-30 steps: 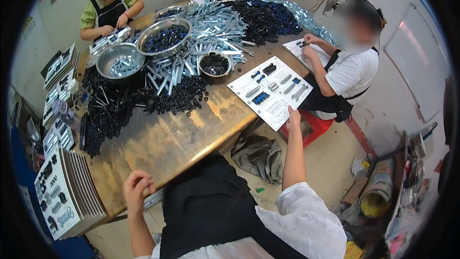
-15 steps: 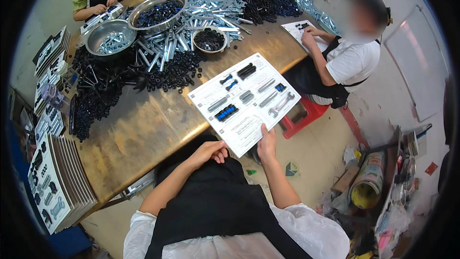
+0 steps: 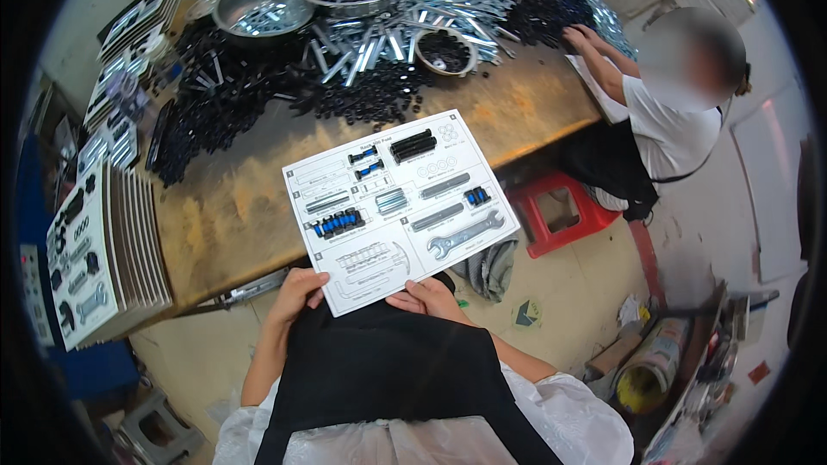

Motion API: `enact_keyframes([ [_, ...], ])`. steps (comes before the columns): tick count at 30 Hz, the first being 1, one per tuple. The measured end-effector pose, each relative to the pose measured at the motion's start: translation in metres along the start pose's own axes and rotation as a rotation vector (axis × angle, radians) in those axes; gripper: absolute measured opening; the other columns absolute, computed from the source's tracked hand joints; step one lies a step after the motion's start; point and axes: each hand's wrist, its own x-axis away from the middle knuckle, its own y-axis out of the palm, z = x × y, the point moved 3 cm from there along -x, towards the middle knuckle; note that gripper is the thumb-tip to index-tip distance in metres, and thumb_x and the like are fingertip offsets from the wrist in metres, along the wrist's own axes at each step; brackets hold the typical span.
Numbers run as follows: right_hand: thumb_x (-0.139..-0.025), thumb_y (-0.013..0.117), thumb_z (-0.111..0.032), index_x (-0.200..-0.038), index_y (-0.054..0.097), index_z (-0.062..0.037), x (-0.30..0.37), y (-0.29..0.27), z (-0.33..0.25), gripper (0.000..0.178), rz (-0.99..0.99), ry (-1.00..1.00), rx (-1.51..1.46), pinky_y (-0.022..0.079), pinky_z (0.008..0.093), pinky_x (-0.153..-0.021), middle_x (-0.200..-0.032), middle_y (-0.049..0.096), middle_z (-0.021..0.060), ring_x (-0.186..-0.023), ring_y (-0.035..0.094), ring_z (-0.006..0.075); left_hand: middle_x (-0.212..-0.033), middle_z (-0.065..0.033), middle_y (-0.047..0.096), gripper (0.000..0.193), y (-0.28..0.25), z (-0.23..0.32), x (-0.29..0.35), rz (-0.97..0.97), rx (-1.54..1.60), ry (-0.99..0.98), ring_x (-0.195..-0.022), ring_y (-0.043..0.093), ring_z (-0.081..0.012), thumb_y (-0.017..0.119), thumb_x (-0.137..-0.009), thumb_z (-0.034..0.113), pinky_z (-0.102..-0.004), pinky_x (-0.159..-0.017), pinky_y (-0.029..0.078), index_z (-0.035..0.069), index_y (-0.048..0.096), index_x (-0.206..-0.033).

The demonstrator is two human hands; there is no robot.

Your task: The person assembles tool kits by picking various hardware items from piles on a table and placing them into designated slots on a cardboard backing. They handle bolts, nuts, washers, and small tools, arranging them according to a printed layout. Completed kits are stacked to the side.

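Note:
A white printed card [image 3: 379, 271] is tilted in front of me at the table's near edge. Black bolts [image 3: 413, 146], blue-banded screws [image 3: 338, 223], silver rods [image 3: 444, 186] and an open-ended wrench [image 3: 466, 234] lie on it; whether they are fixed is not visible. My left hand [image 3: 297, 294] is closed on the card's lower left corner, thumb on top. Along the bottom edge, my right hand [image 3: 431, 300] grips the card between thumb and fingers. Most fingertips are hidden beneath it.
Metal bowls [image 3: 263, 9] of parts and heaps of black fasteners [image 3: 370, 95] cover the far table [image 3: 233, 224]. A stack of similar cards [image 3: 129, 250] stands left. At right, a co-worker [image 3: 668, 120] reaches toward the heap, beside a red stool [image 3: 568, 220].
The card has moved left and closer to me, turning slightly. My right hand has shifted from its right edge to the bottom; my left now grips the corner. The co-worker now reaches across the table.

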Motion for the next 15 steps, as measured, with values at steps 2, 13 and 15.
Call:
enact_keyframes([
  [2,-0.106,0.042,-0.008,-0.144,0.035,0.0143,-0.005,0.007,0.001,0.045,-0.129,0.160,0.005,0.048,0.0358,-0.111,-0.142,0.051,0.0262,-0.129,0.056,0.0309,-0.058,-0.0004,0.056,0.033,-0.022,-0.008,0.016,0.052,0.030,-0.002,-0.045,0.045,-0.0066,0.064,-0.097,0.027,-0.0229,-0.046,0.032,0.001,0.068,-0.076],
  [13,-0.098,0.041,0.007,-0.153,0.018,0.0112,-0.025,0.093,0.009,0.059,-0.334,0.603,-0.184,0.036,0.0455,-0.121,-0.150,0.033,0.0387,-0.140,0.041,0.0449,-0.054,-0.0021,0.056,0.038,-0.096,-0.027,0.083,0.226,0.109,0.061,-0.043,0.047,-0.0088,0.064,-0.095,0.028,-0.0239,-0.043,0.034,0.004,0.063,-0.066],
  [15,-0.095,0.038,0.012,-0.154,0.014,0.0094,-0.036,0.073,0.033,0.064,-0.358,0.706,-0.252,0.036,0.0471,-0.121,-0.153,0.030,0.0373,-0.141,0.040,0.0460,-0.054,-0.0025,0.056,0.038,-0.104,-0.032,0.092,0.223,0.071,0.079,-0.043,0.047,-0.0094,0.063,-0.096,0.029,-0.0250,-0.043,0.034,0.004,0.063,-0.066],
])
